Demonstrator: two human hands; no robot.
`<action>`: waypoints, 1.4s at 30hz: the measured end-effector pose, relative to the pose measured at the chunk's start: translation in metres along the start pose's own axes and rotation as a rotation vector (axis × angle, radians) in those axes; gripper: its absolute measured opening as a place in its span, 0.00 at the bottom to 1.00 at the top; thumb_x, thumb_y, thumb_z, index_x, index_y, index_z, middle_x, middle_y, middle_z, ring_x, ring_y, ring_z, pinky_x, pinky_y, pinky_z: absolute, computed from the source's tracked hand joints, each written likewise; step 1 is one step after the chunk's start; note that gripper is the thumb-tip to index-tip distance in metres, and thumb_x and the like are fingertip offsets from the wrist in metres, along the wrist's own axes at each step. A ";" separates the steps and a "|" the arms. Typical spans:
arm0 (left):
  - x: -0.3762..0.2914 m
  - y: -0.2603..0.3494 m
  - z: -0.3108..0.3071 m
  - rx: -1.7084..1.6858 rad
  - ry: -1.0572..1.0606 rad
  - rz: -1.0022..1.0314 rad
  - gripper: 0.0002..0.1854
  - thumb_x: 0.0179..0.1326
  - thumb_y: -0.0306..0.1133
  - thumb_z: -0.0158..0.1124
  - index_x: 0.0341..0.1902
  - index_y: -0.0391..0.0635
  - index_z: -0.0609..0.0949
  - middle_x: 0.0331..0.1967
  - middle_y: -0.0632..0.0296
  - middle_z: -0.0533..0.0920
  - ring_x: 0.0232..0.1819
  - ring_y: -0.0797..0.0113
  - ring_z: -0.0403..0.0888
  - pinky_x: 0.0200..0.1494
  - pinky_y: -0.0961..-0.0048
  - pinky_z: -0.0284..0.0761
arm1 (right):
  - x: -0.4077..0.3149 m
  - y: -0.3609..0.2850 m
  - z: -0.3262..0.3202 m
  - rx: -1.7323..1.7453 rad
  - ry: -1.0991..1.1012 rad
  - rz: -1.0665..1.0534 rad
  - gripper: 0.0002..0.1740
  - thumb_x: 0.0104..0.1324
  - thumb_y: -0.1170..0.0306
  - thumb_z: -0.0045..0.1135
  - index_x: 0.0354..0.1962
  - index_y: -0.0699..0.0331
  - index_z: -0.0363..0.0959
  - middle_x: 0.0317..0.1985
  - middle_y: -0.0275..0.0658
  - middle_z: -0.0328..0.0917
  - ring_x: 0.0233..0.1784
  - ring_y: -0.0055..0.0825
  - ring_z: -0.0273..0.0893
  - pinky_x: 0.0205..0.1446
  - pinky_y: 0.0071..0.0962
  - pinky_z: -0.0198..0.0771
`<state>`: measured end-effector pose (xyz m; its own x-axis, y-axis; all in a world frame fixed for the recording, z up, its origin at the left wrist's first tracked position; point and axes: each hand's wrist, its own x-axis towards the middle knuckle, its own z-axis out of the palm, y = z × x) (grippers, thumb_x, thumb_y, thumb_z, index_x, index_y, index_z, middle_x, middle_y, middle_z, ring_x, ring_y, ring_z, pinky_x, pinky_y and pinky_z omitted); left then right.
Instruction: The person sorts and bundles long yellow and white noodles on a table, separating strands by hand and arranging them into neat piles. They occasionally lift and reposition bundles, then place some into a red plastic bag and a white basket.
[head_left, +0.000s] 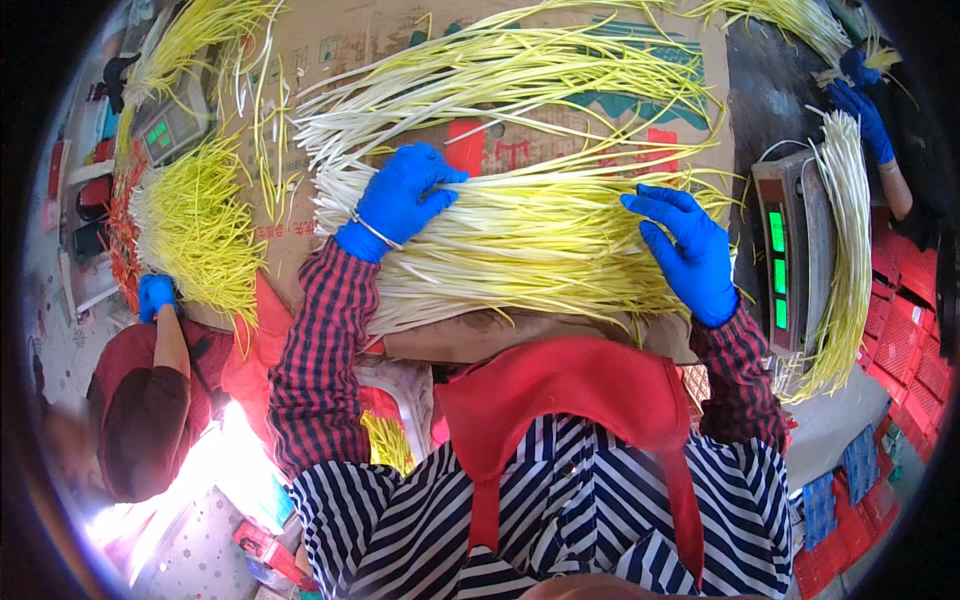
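A wide layer of pale stalks, apparently blanched garlic chives (517, 247), lies across the table before me, white ends left and yellow tips right. My left hand (405, 199), blue-gloved with a band around the wrist, rests over the white ends. Its thumb and fingers point right along the upper stalks; whether it grips any is not clear. Over the yellow tips at the right, my right hand (686, 251) has its fingers spread, with nothing plainly held. Beyond both hands lies another loose bunch of stalks (510, 71), partly touching the near layer.
Flattened printed cardboard (300, 45) covers the table. At the right, a digital scale (772, 255) with a lit display bears a bundle of stalks (840, 225). A co-worker's gloved hand (866, 116) is beyond it. Leftward are a stalk heap (199, 217) and another person's gloved hand (156, 292).
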<state>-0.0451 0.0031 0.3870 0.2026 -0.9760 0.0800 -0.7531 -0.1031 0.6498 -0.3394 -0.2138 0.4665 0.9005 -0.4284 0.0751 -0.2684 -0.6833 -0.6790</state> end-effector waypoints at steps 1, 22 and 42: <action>-0.002 0.003 0.001 -0.015 0.020 0.051 0.19 0.53 0.32 0.67 0.51 0.51 0.83 0.43 0.57 0.78 0.48 0.54 0.74 0.53 0.65 0.69 | 0.003 -0.002 -0.003 -0.008 -0.002 -0.013 0.17 0.63 0.72 0.57 0.50 0.51 0.78 0.51 0.43 0.77 0.49 0.39 0.80 0.49 0.30 0.76; 0.061 -0.044 -0.005 0.166 0.189 -0.111 0.15 0.59 0.43 0.64 0.46 0.49 0.81 0.41 0.57 0.81 0.44 0.52 0.79 0.45 0.60 0.74 | 0.107 0.029 -0.011 -0.009 0.114 -0.268 0.13 0.62 0.70 0.60 0.46 0.53 0.81 0.39 0.39 0.80 0.40 0.36 0.80 0.42 0.29 0.74; 0.076 -0.010 0.025 0.087 0.187 0.290 0.14 0.52 0.20 0.57 0.42 0.50 0.81 0.36 0.58 0.79 0.41 0.52 0.77 0.47 0.60 0.74 | 0.011 0.004 -0.006 -0.189 0.159 -0.040 0.16 0.62 0.72 0.60 0.48 0.49 0.80 0.43 0.40 0.80 0.38 0.35 0.82 0.39 0.28 0.76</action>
<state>-0.0381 -0.0747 0.3679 0.0778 -0.9159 0.3939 -0.8448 0.1492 0.5138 -0.3327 -0.2248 0.4692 0.8503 -0.4765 0.2234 -0.3066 -0.7935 -0.5258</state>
